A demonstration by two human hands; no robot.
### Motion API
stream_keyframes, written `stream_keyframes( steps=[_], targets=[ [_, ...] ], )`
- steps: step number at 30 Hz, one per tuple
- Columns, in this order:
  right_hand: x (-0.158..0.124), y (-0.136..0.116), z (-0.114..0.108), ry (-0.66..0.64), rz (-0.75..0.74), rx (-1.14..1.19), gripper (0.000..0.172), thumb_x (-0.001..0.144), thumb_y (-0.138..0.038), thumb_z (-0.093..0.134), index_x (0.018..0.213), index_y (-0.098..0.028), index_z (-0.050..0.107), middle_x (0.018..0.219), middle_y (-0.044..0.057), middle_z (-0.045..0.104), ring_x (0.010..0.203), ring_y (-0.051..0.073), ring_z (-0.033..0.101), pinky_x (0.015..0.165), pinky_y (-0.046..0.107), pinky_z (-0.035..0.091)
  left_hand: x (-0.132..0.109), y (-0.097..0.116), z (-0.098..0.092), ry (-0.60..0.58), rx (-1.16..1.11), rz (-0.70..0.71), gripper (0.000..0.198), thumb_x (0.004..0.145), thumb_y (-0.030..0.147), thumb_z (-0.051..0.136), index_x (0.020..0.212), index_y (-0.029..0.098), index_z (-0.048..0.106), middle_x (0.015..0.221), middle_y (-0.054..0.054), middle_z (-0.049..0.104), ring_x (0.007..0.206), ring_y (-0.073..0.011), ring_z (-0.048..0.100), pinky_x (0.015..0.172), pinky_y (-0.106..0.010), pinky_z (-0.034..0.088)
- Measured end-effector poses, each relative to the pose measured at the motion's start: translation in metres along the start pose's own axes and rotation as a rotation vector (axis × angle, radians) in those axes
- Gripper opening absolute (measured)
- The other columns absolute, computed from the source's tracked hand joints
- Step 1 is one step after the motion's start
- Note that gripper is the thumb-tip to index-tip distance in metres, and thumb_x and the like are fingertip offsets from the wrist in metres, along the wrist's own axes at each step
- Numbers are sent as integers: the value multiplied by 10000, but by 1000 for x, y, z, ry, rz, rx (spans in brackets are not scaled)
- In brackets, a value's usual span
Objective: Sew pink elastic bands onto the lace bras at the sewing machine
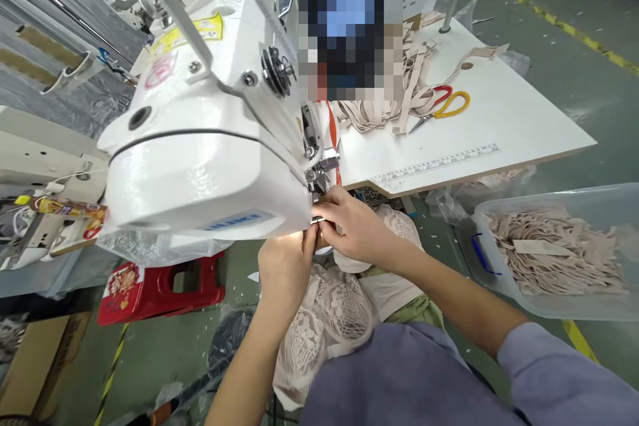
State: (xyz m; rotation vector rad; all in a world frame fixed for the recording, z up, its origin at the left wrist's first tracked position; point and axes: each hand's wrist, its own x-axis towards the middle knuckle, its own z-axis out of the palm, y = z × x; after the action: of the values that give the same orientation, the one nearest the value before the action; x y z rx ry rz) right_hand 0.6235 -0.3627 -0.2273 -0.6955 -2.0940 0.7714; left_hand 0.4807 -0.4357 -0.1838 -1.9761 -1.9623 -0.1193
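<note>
A white sewing machine (200,180) stands right in front of me. My left hand (285,266) is closed at the needle area, its thumb and fingers pinching the edge of a beige lace bra (344,303). Close beside it, my right hand (357,226) is closed as well, fingers bent over the work just below the presser foot (319,180). The bra's lace cups hang down towards my lap, and another lace cup (402,223) shows behind my right wrist. The fabric right under my fingertips is mostly hidden by the hands and the machine head.
On the white table (529,106) lie beige straps (414,80), scissors (444,106) with red and yellow handles, and a printed ruler (439,163). A clear bin (564,306) of beige strips stands at right, a red stool (160,289) at lower left.
</note>
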Motion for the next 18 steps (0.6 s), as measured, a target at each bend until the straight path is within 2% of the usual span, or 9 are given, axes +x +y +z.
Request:
stream_keyframes(
  steps=[3, 7, 9, 11, 13, 14, 16, 17, 18],
  targets=[
    [4, -5, -3, -31, 52, -53, 254, 834, -93, 521, 978, -192, 706, 947, 61, 541, 813, 185, 552, 723, 289, 444, -1, 0, -2, -50, -7, -1, 384, 971, 323, 487, 676, 192, 696, 542, -50, 655, 499, -197, 597, 491, -293, 288],
    [11, -14, -8, -72, 100, -190, 183, 834, -126, 569, 913, -198, 718, 936, 58, 560, 810, 186, 557, 687, 282, 422, -4, -1, -4, 41, -41, 77, 331, 990, 298, 449, 843, 188, 724, 566, -39, 662, 508, -198, 615, 479, -289, 341],
    [15, -19, -11, -115, 116, -256, 162, 886, -159, 557, 867, -188, 715, 920, 63, 569, 817, 186, 564, 691, 283, 419, -9, -5, -9, 127, -91, 180, 285, 1002, 270, 436, 975, 174, 702, 714, -59, 738, 597, -187, 675, 510, -271, 411],
    [17, -24, -13, -143, 136, -315, 230, 949, -195, 513, 822, -177, 704, 914, 69, 578, 809, 182, 573, 691, 288, 416, -19, -14, -17, 222, -170, 326, 218, 992, 232, 477, 1114, 163, 644, 984, -101, 777, 776, -176, 734, 601, -244, 493],
    [17, -28, -15, -148, 158, -387, 282, 984, -206, 468, 819, -166, 693, 924, 82, 588, 776, 185, 574, 664, 299, 409, -39, -27, -21, 266, -247, 452, 257, 957, 178, 547, 1211, 168, 583, 1162, -128, 740, 923, -175, 741, 723, -231, 542],
    [15, -29, -17, -143, 163, -420, 286, 989, -193, 452, 830, -161, 687, 927, 91, 593, 761, 190, 572, 651, 307, 407, -52, -35, -19, 258, -274, 476, 288, 941, 154, 567, 1228, 177, 570, 1170, -128, 738, 942, -175, 740, 769, -235, 554],
    [10, -25, -20, -123, 144, -447, 268, 986, -156, 437, 858, -158, 673, 906, 101, 594, 768, 207, 572, 659, 318, 417, -88, -52, -6, 196, -305, 398, 266, 936, 146, 548, 1196, 191, 586, 1121, -118, 755, 981, -191, 736, 818, -257, 573],
    [5, -21, -22, -100, 134, -440, 256, 984, -148, 436, 871, -160, 666, 890, 99, 590, 781, 213, 571, 675, 319, 428, -108, -60, 4, 135, -303, 274, 222, 953, 175, 506, 1147, 195, 611, 1076, -107, 766, 972, -199, 739, 804, -268, 586],
    [1, -16, -24, -66, 133, -421, 242, 985, -152, 438, 885, -162, 658, 882, 94, 584, 791, 212, 571, 686, 316, 437, -129, -67, 16, 18, -301, 129, 243, 965, 226, 460, 1137, 175, 624, 1081, -126, 760, 987, -225, 736, 809, -303, 601]
  ],
)
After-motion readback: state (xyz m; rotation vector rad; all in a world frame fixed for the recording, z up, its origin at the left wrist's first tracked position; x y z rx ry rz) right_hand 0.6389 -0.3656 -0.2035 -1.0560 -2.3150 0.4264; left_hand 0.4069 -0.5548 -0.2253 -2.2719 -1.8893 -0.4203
